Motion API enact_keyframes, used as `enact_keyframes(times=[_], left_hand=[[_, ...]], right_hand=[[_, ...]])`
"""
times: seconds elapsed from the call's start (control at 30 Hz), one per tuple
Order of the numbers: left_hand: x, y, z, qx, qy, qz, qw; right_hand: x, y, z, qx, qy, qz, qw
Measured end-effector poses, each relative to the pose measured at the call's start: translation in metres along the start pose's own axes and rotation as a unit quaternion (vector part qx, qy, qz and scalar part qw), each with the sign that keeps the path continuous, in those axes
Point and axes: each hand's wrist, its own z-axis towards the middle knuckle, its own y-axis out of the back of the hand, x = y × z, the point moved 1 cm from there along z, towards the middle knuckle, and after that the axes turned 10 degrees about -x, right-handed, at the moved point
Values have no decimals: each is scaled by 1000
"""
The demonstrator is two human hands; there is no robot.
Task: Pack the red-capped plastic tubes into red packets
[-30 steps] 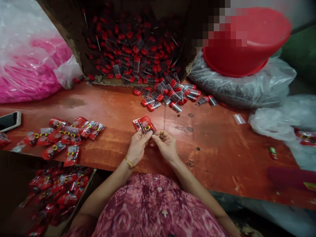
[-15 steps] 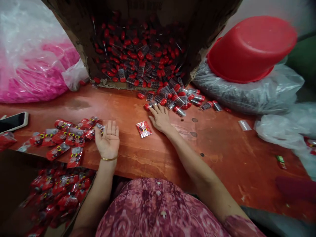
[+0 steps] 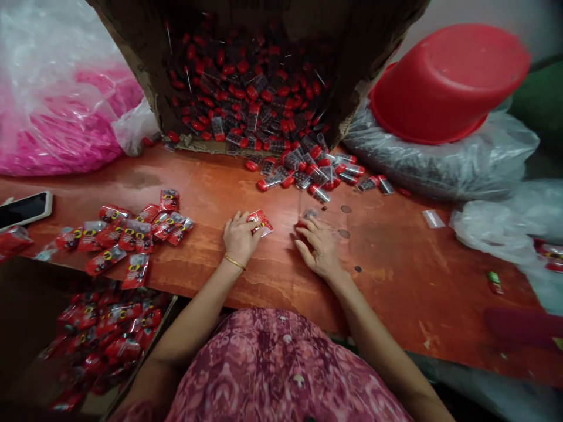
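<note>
one red packet [image 3: 263,221] is pinched by the left hand [image 3: 240,239], the right hand [image 3: 320,245] at a tube [image 3: 310,213], grip unclear.

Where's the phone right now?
In the head view, the phone lies far left on the table, between the bag of pink pieces and a red packet.

The left fingers [image 3: 249,225] touch a red packet [image 3: 263,222].

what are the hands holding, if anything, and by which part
The left hand seems to pinch the red packet at its near-left side. The right hand is at a red-capped tube; its grip there cannot be told.
</note>
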Motion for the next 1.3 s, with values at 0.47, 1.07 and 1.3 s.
enact_keyframes(times=[0.47, 1.07, 1.3], left_hand=[[-4, -6, 15, -15, -26, 15, 999], [-36, 13, -14, -105, 78, -229, 964], [-48, 14, -29, 72, 311, -501, 805]], right_hand=[[37, -20, 6, -37, -64, 56, 996], [64, -34, 34, -119, -365, 341, 858], [65, -28, 23, -124, -304, 261, 908]])
